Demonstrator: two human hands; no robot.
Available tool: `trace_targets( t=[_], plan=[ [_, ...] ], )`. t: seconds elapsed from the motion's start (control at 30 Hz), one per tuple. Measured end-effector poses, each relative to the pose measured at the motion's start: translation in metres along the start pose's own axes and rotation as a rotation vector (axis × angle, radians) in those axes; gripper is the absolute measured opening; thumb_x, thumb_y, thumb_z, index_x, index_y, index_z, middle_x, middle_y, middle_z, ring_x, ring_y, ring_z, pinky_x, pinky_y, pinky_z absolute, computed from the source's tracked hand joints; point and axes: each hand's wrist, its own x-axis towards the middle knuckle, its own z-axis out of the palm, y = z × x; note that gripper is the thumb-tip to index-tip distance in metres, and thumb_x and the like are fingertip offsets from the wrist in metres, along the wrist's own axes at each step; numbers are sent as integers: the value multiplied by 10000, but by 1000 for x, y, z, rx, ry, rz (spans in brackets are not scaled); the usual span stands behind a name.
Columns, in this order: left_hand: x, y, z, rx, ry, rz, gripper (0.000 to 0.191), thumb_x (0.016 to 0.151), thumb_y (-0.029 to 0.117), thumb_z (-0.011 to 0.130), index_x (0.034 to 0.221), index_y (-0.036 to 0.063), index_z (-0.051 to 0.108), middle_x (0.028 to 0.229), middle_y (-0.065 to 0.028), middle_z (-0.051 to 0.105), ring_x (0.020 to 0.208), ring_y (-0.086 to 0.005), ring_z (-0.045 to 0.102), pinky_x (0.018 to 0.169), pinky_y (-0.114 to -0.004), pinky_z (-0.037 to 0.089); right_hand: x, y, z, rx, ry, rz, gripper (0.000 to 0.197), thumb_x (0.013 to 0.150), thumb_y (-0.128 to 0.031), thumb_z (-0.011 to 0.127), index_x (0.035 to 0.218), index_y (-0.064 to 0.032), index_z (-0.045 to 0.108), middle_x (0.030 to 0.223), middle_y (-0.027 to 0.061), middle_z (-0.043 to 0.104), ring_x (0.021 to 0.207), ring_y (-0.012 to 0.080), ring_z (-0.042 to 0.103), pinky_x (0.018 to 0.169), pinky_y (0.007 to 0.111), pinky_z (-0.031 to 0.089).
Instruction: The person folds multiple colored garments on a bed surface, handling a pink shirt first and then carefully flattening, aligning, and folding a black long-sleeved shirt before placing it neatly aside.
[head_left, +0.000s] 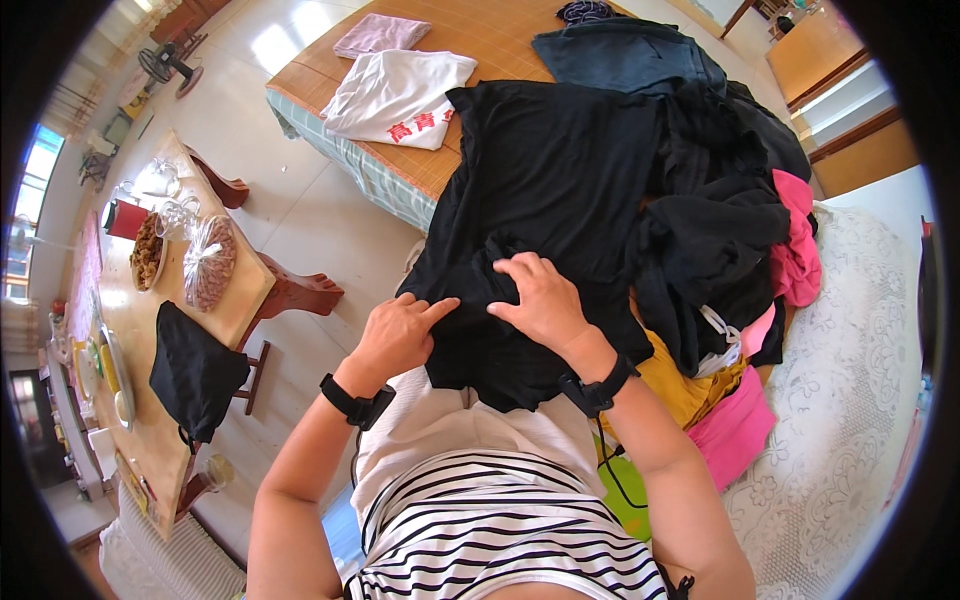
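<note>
A black fabric garment (555, 165) lies spread over the edge of a bed or low platform with a woven mat and across the person's lap. At its left side, my left hand (397, 334) rests with the index finger stretched out on the cloth; whether it pinches the fabric underneath is unclear. My right hand (544, 300) is above the middle of the garment, thumb and fingers apart, with nothing between them. Just ahead of it the cloth is bunched up. A folded white shirt (397, 94) with red characters and a folded pink cloth (381, 34) lie beyond, on the mat.
Dark clothes (705, 232) are heaped on the right, with yellow (675, 375) and pink garments (731, 427) beside white lace fabric (817, 450). Folded dark blue clothing (630, 56) lies at the back. A wooden table (225, 315) at left holds food, glassware and a black cloth (195, 371).
</note>
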Motion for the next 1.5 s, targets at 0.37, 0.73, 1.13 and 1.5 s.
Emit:
trace_targets(
  t=[0.37,0.73,1.13,1.5],
  plan=[
    [6,-51,-18,-80,646,-484,245,783,57,604,1010,103,685,903,-129,689,760,-320,663,673,-390,527,56,3,-50,469,82,74,202,855,-189,705,983,-33,691,756,53,679,684,142,642,658,252,501],
    [-11,-51,-11,-693,589,-694,281,878,-9,523,1110,29,677,780,-4,617,621,-51,539,529,-208,452,47,-29,27,207,-251,-14,533,792,-385,725,1234,-118,594,1071,130,682,984,326,661,848,409,531],
    [-8,-64,-22,-549,742,-657,264,871,-17,555,1085,48,696,739,-32,617,610,-58,544,552,-224,469,73,-35,40,307,36,92,276,798,-147,672,1063,-80,709,839,122,709,813,295,689,709,377,536],
    [-20,-84,5,-79,623,-766,195,853,83,591,1012,140,690,983,-58,676,840,-300,659,730,-381,516,35,43,-140,1230,421,449,332,886,-78,584,1199,2,662,828,41,636,646,99,595,625,232,523]
  ],
)
